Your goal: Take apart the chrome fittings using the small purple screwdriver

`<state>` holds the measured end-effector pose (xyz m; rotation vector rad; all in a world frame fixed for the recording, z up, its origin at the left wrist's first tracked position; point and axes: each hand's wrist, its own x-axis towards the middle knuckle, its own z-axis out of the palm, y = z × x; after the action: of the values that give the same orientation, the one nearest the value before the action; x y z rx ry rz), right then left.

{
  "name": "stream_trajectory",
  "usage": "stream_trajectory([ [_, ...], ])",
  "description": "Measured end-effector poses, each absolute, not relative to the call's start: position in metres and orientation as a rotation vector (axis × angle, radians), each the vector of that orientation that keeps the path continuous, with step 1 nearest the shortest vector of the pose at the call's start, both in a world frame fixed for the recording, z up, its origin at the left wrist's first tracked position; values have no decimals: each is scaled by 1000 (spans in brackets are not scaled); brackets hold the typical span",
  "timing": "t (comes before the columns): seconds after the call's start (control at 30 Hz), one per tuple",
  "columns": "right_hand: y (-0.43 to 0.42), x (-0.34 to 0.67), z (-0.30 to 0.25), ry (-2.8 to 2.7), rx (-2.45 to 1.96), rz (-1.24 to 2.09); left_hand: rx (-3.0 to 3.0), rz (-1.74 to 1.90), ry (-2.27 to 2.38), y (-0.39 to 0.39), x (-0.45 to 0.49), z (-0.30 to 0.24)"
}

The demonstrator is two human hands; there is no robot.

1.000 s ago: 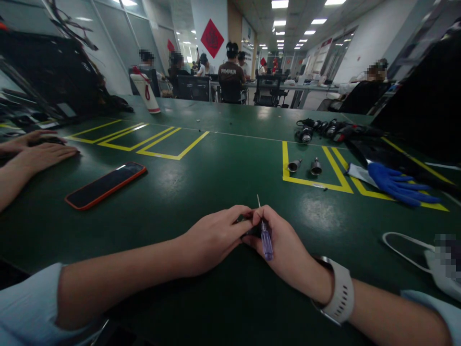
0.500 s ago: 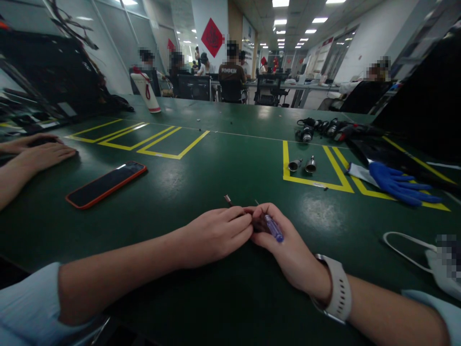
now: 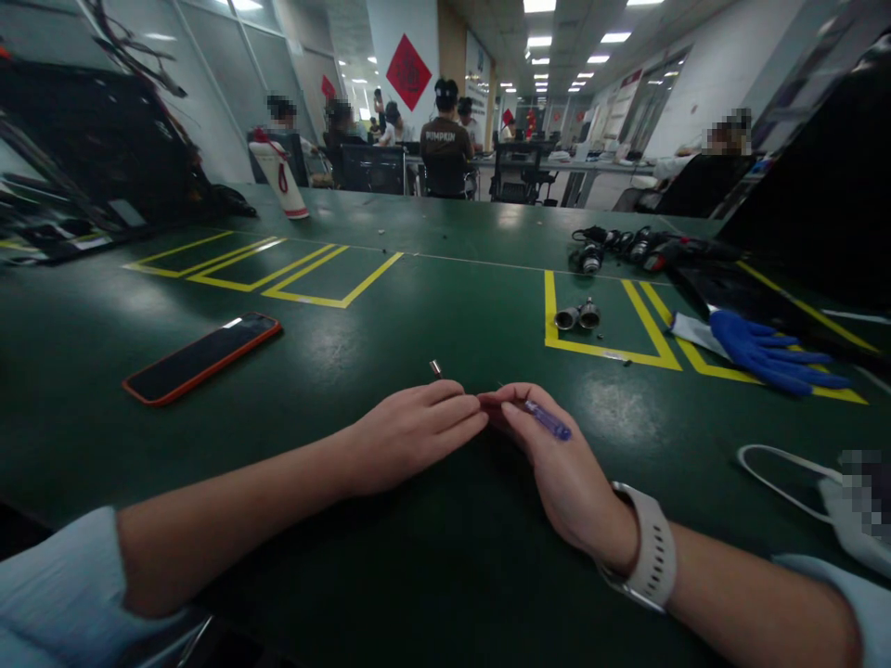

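My left hand (image 3: pixel 414 431) is closed, its fingers pinched around a small part whose shiny metal end (image 3: pixel 436 368) pokes out above the knuckles. The rest of that part is hidden by the fingers. Facing it, my right hand (image 3: pixel 567 464) holds a small screwdriver with a clear purple handle (image 3: pixel 548 420), lying across thumb and forefinger. Its thin shaft points left, mostly hidden. The fingertips of both hands meet or nearly meet just above the green table (image 3: pixel 445 566). Two metal cup-shaped connector shells (image 3: pixel 588 317) lie inside a yellow taped box beyond my right hand.
An orange-cased phone (image 3: pixel 201 359) lies at left. On the right are a blue glove (image 3: pixel 758 348), a white face mask (image 3: pixel 856 524) and a bundle of dark cables with connectors (image 3: pixel 613 246). A white cup (image 3: pixel 284 181) stands at the back; several people sit beyond the table.
Another person's hands at the left edge have gone out of view. The right metal shell now lies against the left one. In my right hand, the screwdriver handle has swung nearer to level.
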<state>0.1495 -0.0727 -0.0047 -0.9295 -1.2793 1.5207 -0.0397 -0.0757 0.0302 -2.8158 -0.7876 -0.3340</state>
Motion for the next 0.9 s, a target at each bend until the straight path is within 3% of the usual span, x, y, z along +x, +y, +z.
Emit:
stream_trajectory([
  [0.23, -69, 159, 16, -1507, -1022, 1065, -2794, -842, -1389, -63, -51, 21],
  [0.57, -63, 157, 16, -1826, -1148, 1097, -2917, -1828, -2324, -69, -35, 34],
  [0.9, -63, 153, 16, -1959, -1157, 1045, -2807, -2037, -2544, -73, -35, 35],
])
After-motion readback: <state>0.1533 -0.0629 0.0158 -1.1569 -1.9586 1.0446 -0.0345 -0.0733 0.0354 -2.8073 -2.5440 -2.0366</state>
